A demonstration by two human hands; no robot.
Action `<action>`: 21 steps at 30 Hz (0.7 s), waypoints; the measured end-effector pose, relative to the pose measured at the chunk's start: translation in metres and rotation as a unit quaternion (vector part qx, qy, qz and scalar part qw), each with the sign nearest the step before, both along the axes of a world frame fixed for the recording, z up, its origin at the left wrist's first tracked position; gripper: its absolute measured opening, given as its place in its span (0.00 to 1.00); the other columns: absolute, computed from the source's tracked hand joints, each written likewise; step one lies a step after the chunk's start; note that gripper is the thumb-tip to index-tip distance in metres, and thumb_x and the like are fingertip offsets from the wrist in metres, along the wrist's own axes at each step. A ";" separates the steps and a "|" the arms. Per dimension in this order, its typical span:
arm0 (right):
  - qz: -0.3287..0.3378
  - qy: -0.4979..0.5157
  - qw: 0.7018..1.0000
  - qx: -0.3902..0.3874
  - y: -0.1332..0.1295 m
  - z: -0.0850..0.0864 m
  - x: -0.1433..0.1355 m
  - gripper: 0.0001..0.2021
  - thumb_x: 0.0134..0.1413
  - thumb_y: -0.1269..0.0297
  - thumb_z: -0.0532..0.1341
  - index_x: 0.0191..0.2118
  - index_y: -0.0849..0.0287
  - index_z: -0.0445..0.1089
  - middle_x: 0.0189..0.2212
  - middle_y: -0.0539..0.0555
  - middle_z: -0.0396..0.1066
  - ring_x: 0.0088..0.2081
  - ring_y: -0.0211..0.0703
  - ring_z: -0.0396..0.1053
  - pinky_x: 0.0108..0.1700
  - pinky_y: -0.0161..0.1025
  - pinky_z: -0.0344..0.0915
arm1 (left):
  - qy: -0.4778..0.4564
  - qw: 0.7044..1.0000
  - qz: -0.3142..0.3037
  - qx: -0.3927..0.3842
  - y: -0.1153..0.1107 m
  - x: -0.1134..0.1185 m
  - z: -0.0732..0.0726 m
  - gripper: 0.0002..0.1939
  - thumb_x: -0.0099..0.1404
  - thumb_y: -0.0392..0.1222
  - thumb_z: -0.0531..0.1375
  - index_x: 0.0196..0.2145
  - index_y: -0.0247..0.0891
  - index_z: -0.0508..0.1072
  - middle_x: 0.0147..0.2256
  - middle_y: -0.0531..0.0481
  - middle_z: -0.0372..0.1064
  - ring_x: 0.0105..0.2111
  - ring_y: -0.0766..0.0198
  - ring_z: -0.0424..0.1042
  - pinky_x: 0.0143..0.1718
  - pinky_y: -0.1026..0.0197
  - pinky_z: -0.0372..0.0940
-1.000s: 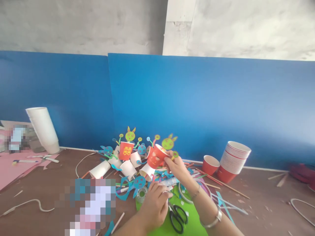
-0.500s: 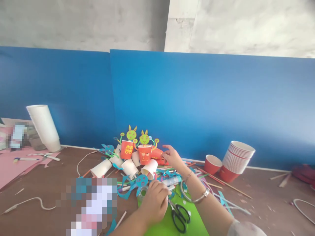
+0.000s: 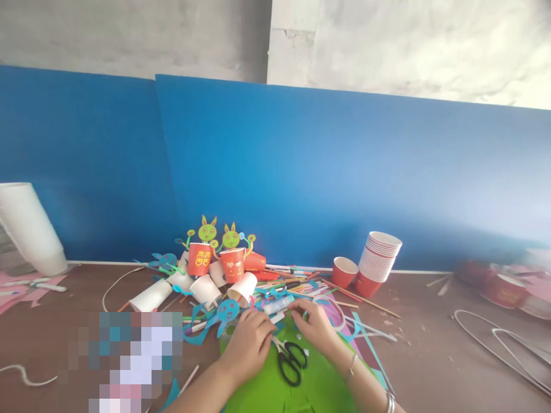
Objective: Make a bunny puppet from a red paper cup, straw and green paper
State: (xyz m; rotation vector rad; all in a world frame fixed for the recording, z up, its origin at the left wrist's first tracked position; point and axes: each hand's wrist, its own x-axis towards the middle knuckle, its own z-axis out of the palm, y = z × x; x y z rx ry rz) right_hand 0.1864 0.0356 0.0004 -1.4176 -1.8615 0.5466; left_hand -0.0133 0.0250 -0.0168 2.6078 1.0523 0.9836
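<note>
My left hand [image 3: 251, 339] is closed, fingers curled, over the green paper [image 3: 267, 390]; what it holds, if anything, is hidden. Just beside it lie scissors [image 3: 289, 357] with black handles, their blades toward that hand. My right hand [image 3: 315, 326] is over the paper's far right part, fingers bent but apart, close to a clear tube with a blue end [image 3: 278, 304]. A blue paper animal face [image 3: 227, 310] lies left of my hands. Behind it stand two red paper cups [image 3: 199, 259] topped with green rabbit faces [image 3: 231, 239].
White cups [image 3: 150, 295] lie tipped among straws and sticks. On the right are a red cup [image 3: 345, 272], a leaning cup stack [image 3: 379, 261] and a white cable [image 3: 495, 332]. A white cup stack [image 3: 32, 229] leans at left. The blue partition [image 3: 301, 172] stands behind.
My right hand has drawn back from the red cups toward my left hand. The view has swung right, bringing more red cups into sight. My left hand stays over the green paper.
</note>
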 end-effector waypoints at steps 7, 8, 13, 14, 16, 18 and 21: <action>0.104 -0.111 0.987 -0.059 -0.013 0.016 -0.007 0.08 0.45 0.72 0.56 0.31 0.59 0.72 0.26 0.51 0.72 0.28 0.40 0.66 0.30 0.34 0.58 | 0.013 1.000 0.000 0.010 -0.004 0.000 0.003 0.13 0.58 0.31 0.54 0.40 0.40 0.71 0.35 0.47 0.68 0.37 0.56 0.66 0.41 0.50 0.62; 0.120 -0.126 0.982 -0.071 -0.014 0.018 -0.007 0.08 0.43 0.71 0.57 0.32 0.59 0.71 0.27 0.51 0.71 0.28 0.40 0.65 0.30 0.34 0.58 | 0.012 1.000 -0.002 0.014 -0.004 0.001 0.004 0.13 0.58 0.31 0.54 0.40 0.40 0.70 0.35 0.47 0.68 0.37 0.56 0.66 0.41 0.50 0.62; 0.165 -0.189 0.962 -0.105 -0.023 0.023 -0.009 0.18 0.34 0.67 0.64 0.37 0.59 0.69 0.34 0.53 0.69 0.35 0.45 0.65 0.34 0.36 0.58 | -0.008 0.998 -0.022 0.064 -0.009 0.004 0.010 0.09 0.60 0.31 0.51 0.34 0.38 0.69 0.32 0.47 0.68 0.34 0.58 0.65 0.38 0.53 0.61; 0.166 -0.197 0.960 -0.108 -0.024 0.023 -0.009 0.17 0.33 0.68 0.64 0.37 0.59 0.69 0.34 0.53 0.69 0.35 0.45 0.64 0.34 0.36 0.58 | -0.009 0.996 -0.032 0.077 -0.011 0.004 0.011 0.08 0.60 0.31 0.50 0.33 0.38 0.68 0.32 0.47 0.68 0.33 0.59 0.64 0.37 0.54 0.60; 0.164 -0.204 0.959 -0.109 -0.026 0.023 -0.010 0.16 0.34 0.71 0.62 0.36 0.58 0.68 0.33 0.52 0.69 0.34 0.44 0.64 0.34 0.35 0.57 | -0.003 0.994 -0.058 0.096 -0.017 0.005 0.015 0.08 0.61 0.31 0.50 0.33 0.38 0.68 0.30 0.48 0.67 0.32 0.60 0.64 0.35 0.55 0.60; 0.155 -0.198 0.962 -0.102 -0.026 0.022 -0.011 0.18 0.34 0.73 0.61 0.39 0.57 0.66 0.31 0.51 0.69 0.32 0.42 0.64 0.32 0.34 0.55 | 0.013 0.990 -0.091 0.103 -0.025 0.006 0.019 0.08 0.61 0.32 0.51 0.33 0.38 0.68 0.28 0.48 0.67 0.31 0.60 0.64 0.34 0.56 0.60; 0.120 -0.155 0.976 -0.098 -0.019 0.019 -0.009 0.21 0.36 0.76 0.57 0.42 0.57 0.64 0.23 0.45 0.64 0.25 0.36 0.58 0.27 0.33 0.50 | 0.063 0.977 -0.185 0.082 -0.042 0.013 0.019 0.10 0.60 0.40 0.56 0.40 0.41 0.69 0.33 0.48 0.71 0.34 0.58 0.68 0.36 0.55 0.63</action>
